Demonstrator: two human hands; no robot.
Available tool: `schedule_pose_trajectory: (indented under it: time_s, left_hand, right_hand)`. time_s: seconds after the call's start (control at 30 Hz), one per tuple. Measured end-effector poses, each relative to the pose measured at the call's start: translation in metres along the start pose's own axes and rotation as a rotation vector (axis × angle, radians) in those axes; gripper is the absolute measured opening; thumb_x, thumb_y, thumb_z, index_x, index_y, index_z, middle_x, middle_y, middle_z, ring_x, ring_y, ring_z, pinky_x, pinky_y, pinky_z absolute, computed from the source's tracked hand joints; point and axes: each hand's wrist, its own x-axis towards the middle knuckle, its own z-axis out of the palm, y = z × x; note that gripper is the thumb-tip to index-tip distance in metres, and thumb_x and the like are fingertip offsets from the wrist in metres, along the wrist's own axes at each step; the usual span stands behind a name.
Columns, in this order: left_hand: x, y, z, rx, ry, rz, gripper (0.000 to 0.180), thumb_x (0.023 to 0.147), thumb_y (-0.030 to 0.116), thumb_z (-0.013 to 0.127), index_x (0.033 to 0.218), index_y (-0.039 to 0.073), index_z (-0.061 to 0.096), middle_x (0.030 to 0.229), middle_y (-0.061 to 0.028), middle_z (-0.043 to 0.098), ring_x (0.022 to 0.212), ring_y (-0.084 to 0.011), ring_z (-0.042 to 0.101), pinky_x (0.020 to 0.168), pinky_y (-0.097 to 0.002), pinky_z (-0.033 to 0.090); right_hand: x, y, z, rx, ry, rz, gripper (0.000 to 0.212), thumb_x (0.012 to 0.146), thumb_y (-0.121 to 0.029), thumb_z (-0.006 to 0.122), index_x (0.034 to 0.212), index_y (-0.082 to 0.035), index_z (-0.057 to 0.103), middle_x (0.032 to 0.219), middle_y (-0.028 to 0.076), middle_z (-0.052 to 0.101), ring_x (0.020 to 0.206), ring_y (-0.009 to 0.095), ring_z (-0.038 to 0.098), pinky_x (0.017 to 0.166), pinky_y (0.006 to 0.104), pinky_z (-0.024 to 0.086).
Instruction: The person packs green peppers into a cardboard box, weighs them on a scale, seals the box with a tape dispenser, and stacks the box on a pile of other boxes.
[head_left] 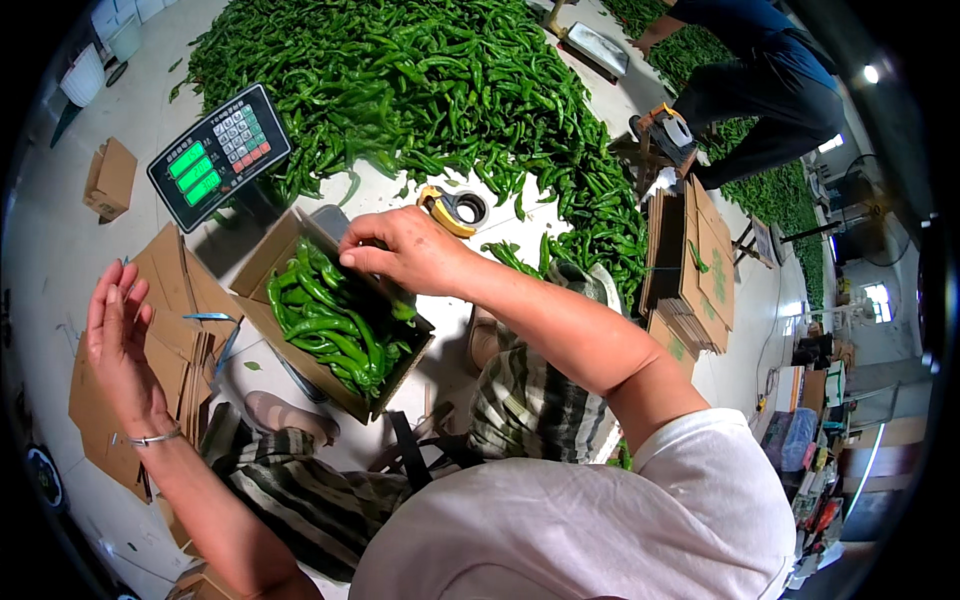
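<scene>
got green peppers (330, 325) heaped in an open cardboard box (265, 262) near the scale display (220, 158), left hand (122, 350) loosely open off to the side, right hand (405, 248) curled over the box, can't tell if pinching any

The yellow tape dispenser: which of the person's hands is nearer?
Right. The right hand, over the open cardboard box, is just left of and below the yellow tape dispenser in the picture; the left hand is far left, beyond the box.

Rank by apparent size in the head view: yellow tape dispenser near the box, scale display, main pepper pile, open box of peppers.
1. Main pepper pile
2. Open box
3. Scale display
4. Yellow tape dispenser
</scene>
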Motion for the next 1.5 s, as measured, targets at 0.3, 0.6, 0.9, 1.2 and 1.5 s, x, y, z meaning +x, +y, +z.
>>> schedule_pose_trajectory:
  time_s: [0.3,0.6,0.9,1.2,1.5]
  left_hand:
    - [0.004,-0.002,0.000,0.033,0.003,-0.026,0.042,0.096,0.031,0.053,0.129,0.006,0.052,0.124,-0.0050,0.059,0.106,-0.0111,0.056,0.089,-0.0239,0.040]
    - [-0.004,0.020,0.010,-0.034,0.004,0.068,0.033,0.092,0.020,0.058,0.118,0.001,0.060,0.109,-0.0111,0.066,0.094,-0.0134,0.064,0.079,-0.0229,0.048]
    - [-0.005,0.026,0.025,-0.083,-0.054,0.033,0.032,0.092,0.019,0.056,0.118,0.000,0.058,0.112,-0.0130,0.065,0.098,-0.0170,0.063,0.081,-0.0250,0.050]
    - [-0.009,0.029,0.022,-0.076,-0.069,0.016,0.035,0.092,0.022,0.057,0.119,0.000,0.058,0.112,-0.0120,0.065,0.098,-0.0161,0.063,0.082,-0.0251,0.049]
    - [-0.021,0.011,0.056,0.075,-0.301,-0.067,0.034,0.094,0.025,0.054,0.120,0.004,0.058,0.109,-0.0054,0.065,0.094,-0.0103,0.060,0.079,-0.0228,0.045]
  right_hand:
    - [-0.003,-0.020,0.010,-0.084,-0.308,-0.032,0.054,0.084,-0.043,0.065,0.117,-0.002,0.058,0.104,0.019,0.063,0.092,0.030,0.063,0.083,0.0382,0.049]
    - [0.010,0.000,-0.017,0.234,0.098,0.242,0.034,0.087,-0.025,0.066,0.108,0.002,0.062,0.085,0.008,0.067,0.065,0.011,0.060,0.062,0.0257,0.050]
    - [0.012,0.002,0.106,-0.356,-0.313,0.063,0.021,0.084,-0.019,0.062,0.099,-0.005,0.063,0.094,0.017,0.064,0.088,0.034,0.064,0.078,0.0426,0.051]
    - [0.021,0.019,0.103,-0.081,-0.349,0.271,0.036,0.073,-0.033,0.077,0.086,-0.004,0.062,0.077,0.012,0.061,0.077,0.027,0.060,0.073,0.0384,0.047]
    - [0.027,-0.012,0.043,0.470,0.064,0.415,0.047,0.084,-0.044,0.067,0.066,-0.004,0.048,0.060,-0.001,0.043,0.056,0.009,0.046,0.048,0.0293,0.042]
